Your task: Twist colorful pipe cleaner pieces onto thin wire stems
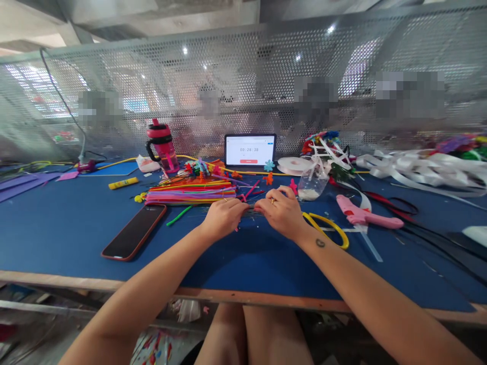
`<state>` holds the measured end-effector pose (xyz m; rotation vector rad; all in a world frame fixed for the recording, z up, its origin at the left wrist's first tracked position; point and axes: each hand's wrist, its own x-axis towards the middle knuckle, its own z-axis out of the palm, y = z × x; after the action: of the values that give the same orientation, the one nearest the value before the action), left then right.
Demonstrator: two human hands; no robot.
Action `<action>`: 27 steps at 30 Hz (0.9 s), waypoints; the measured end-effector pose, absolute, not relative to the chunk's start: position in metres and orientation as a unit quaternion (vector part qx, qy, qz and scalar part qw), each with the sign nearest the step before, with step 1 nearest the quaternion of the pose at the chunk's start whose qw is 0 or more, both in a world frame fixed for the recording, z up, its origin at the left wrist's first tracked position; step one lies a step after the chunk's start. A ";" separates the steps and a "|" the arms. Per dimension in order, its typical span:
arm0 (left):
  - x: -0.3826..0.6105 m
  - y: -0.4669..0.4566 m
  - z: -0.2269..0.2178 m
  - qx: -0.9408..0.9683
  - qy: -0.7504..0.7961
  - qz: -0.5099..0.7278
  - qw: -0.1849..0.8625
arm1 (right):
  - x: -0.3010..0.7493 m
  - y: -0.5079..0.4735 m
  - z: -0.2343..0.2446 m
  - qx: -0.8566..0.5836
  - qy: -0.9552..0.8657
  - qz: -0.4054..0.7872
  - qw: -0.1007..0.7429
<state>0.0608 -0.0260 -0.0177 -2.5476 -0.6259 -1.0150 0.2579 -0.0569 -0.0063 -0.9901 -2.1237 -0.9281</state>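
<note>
Left hand (224, 218), right hand (279, 212), nearly touching, palms down

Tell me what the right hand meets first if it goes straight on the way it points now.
The right hand would first meet the thin dark strands at its fingertips, then the left hand just beyond them, though depth is hard to judge from this view.

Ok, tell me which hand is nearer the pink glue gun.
Right hand. It lies left of the pink glue gun in the view, with the yellow-handled scissors between them; the left hand lies farther left, beyond the right hand.
</note>
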 end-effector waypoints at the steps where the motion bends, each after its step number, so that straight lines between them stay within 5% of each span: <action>1: 0.061 -0.026 -0.017 -0.894 -0.212 -0.356 0.168 | 0.258 -0.057 -0.006 -0.375 -0.806 -0.344 0.303; 27: 0.065 -0.030 -0.017 -0.906 -0.222 -0.331 0.143 | 0.253 -0.063 -0.005 -0.388 -0.816 -0.330 0.273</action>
<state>0.0654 -0.0302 -0.0171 -2.6123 -0.6400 -0.9536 0.2527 -0.0632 -0.0054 -1.0443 -2.1958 -0.8891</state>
